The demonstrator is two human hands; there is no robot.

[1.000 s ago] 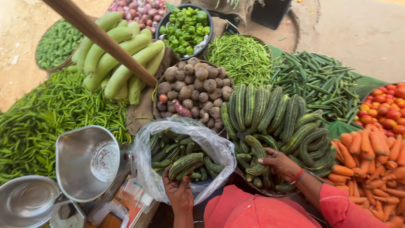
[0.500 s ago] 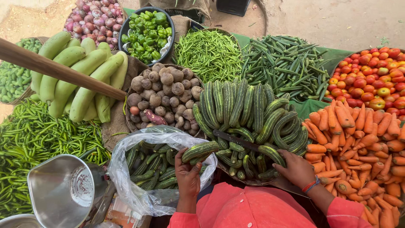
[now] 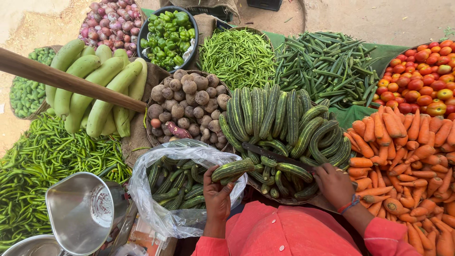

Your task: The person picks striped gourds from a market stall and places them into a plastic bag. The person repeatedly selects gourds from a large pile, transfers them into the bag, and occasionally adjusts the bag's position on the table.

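My left hand (image 3: pixel 217 199) grips a striped cucumber (image 3: pixel 233 169), long axis nearly level, over the open bag (image 3: pixel 156 199) directly at its left; my right hand (image 3: pixel 335 185), fingers spread, rests on the cucumber pile (image 3: pixel 284 123), farther off.

Carrots (image 3: pixel 403 151), tomatoes (image 3: pixel 422 85), bottle gourds (image 3: pixel 95 90)

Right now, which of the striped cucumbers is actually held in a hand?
The cucumber gripped in the left hand, above the plastic bag; the others lie in the basket pile or inside the bag.
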